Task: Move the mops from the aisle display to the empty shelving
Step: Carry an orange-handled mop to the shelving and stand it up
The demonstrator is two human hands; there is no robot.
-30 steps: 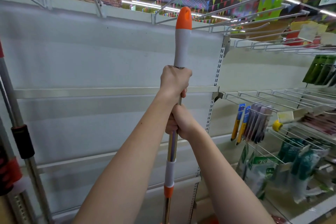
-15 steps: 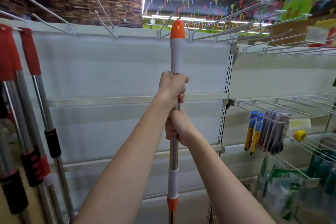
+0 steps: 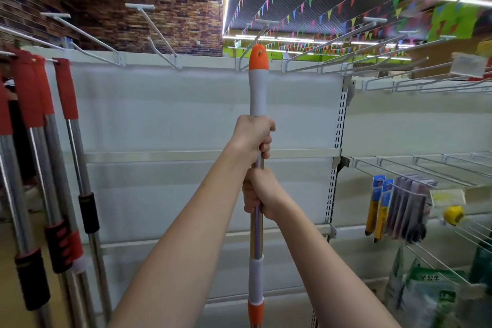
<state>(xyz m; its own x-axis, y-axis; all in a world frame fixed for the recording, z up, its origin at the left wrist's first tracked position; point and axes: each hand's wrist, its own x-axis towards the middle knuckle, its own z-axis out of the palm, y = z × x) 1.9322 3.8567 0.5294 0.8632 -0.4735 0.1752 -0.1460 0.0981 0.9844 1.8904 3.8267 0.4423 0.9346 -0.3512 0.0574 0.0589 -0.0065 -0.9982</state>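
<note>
I hold one mop handle point(image 3: 257, 88) upright in front of me; it has an orange tip, a white grip and a metal shaft, and its head is out of view below. My left hand point(image 3: 254, 138) grips the shaft just under the white grip. Directly beneath it my right hand point(image 3: 259, 192) grips the same shaft. Behind the handle stands the empty white shelving panel point(image 3: 165, 120). Its top rail carries several bare wire hooks point(image 3: 157, 32). Several other mop handles point(image 3: 65, 93) with red tops and metal shafts hang at the left.
To the right, a perforated upright point(image 3: 338, 157) divides the panel from a bay of wire hooks point(image 3: 415, 168) holding packaged tools point(image 3: 399, 208), a yellow item point(image 3: 452, 215) and green bags point(image 3: 431, 298). Bunting and strip lights run overhead.
The view has swung left and up: the hanging red-topped mops have come into sight and the stocked bay has slid right. Both hands keep the same grip on the handle.
</note>
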